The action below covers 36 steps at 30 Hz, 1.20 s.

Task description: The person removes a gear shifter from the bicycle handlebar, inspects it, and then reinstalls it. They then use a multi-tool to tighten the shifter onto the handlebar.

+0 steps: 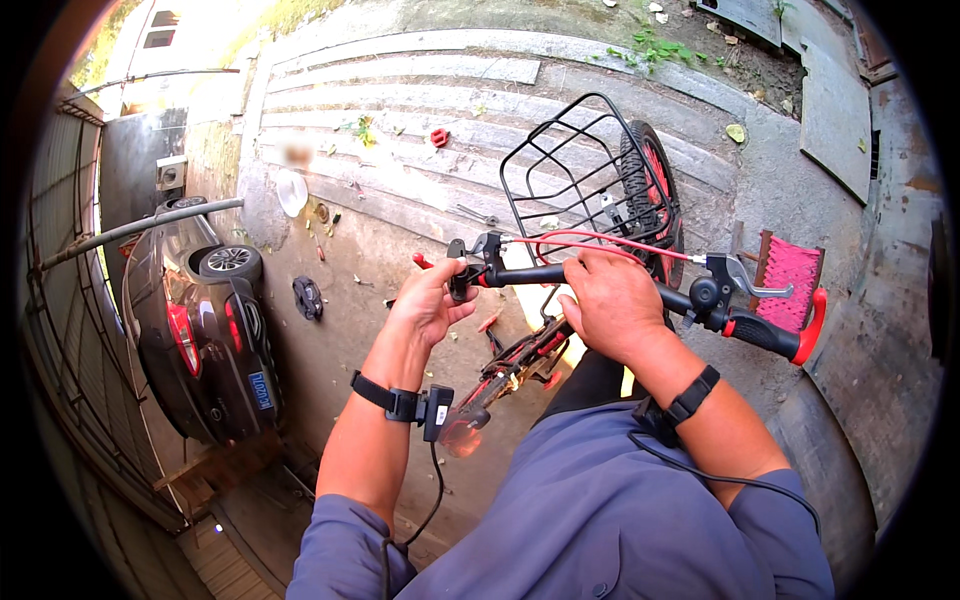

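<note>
My left hand (430, 305) pinches a small black fitting (460, 283) at the left end of the bicycle handlebar (530, 273), its lower fingers curled loosely below. My right hand (615, 305) is wrapped over the middle of the bar. To its right sit a black bell (706, 293), a silver brake lever (760, 287) and a red-and-black grip (773, 336). Red cables (610, 244) run above the bar. The black wire basket (560, 165) is at the front, beside the red-rimmed front wheel (652, 180). The frame (520, 360) slants down between my forearms, partly hidden.
A dark car (195, 340) stands at the left under a metal-framed shelter. A black object (308, 298) and small scattered items lie on the concrete ground (340, 380). A pink woven stool (785, 270) is at the right, and low concrete steps (400, 75) cross the top.
</note>
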Motion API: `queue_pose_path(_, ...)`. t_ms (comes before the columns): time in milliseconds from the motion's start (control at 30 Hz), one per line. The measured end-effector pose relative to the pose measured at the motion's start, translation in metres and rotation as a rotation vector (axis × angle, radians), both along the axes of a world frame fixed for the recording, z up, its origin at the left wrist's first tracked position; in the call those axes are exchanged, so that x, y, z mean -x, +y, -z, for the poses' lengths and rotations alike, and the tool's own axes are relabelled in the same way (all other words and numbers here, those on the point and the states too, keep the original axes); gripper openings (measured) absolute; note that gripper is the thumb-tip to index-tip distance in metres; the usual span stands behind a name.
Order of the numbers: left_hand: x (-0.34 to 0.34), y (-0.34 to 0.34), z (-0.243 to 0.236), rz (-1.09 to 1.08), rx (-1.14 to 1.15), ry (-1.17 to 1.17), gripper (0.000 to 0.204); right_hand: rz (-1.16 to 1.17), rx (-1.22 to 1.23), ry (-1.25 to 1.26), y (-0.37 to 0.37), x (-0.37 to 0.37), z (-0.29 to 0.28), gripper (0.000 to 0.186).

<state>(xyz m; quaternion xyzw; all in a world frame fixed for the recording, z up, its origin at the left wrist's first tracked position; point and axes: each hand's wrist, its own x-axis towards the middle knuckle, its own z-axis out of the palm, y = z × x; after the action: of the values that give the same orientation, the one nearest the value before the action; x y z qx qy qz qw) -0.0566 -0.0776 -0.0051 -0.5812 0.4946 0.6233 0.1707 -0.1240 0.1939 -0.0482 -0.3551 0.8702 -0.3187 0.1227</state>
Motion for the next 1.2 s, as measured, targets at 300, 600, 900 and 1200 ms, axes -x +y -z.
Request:
queue_pose_path(300,0.01,-0.009,-0.004,0.276,0.027,0.037,0.023,0.013,0.018,0.011,0.0,0.0,-0.001,0.03)
queue_pose_path(600,0.038,0.032,-0.034,1.479,0.902,0.287,0.064,0.009,0.013,0.015,0.001,0.001,-0.002,0.03)
queue_pose_path(900,0.026,0.038,-0.035,1.582,0.888,0.477,0.061,-0.011,0.013,0.01,0.0,0.002,-0.004,0.029)
queue_pose_path(1200,0.007,0.003,-0.022,0.418,0.338,0.259,0.039,-0.004,0.016,-0.026,0.001,0.002,-0.003,0.029)
